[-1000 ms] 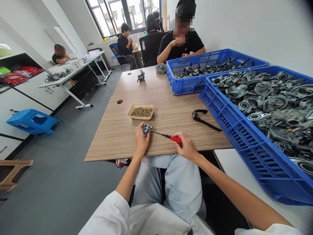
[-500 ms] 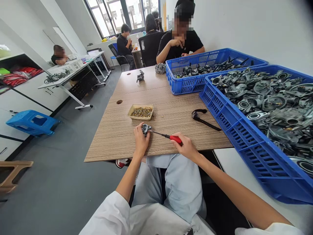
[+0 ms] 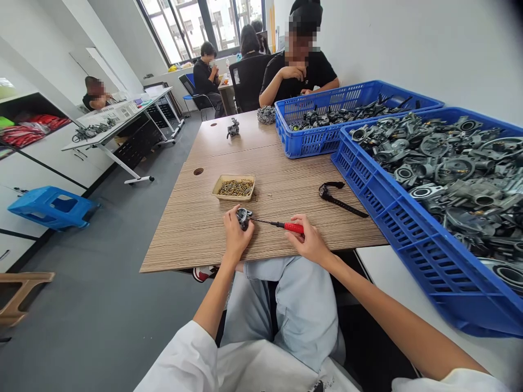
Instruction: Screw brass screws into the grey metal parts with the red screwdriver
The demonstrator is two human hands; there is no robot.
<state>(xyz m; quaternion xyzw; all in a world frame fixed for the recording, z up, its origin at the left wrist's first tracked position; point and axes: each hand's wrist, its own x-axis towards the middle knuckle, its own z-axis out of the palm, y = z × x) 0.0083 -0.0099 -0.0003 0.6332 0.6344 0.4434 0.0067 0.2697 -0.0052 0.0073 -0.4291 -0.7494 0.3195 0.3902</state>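
My left hand point(image 3: 237, 234) grips a small grey metal carburetor point(image 3: 244, 216) just above the wooden table near its front edge. In my right hand point(image 3: 308, 239) is a screwdriver point(image 3: 295, 227) with a red handle, held level between thumb and fingers. Its thin dark shaft points left, and the tip meets the side of the carburetor; the exact contact spot is too small to make out. Just beyond the left hand stands a cream tray point(image 3: 214, 194) full of small brass-coloured screws point(image 3: 236, 188). A loose screw point(image 3: 269, 194) lies to the right of that tray.
A black wristwatch point(image 3: 343, 200) lies on the table point(image 3: 183, 234) at right. Two blue crates point(image 3: 368, 188) of metal parts line the right side. Another carburetor point(image 3: 232, 128) stands farther back. A person point(image 3: 300, 76) in black sits across the table.
The fingers of my right hand have shifted and spread a little on the red handle, which now lies more level. My left hand keeps the carburetor in nearly the same place, slightly turned.
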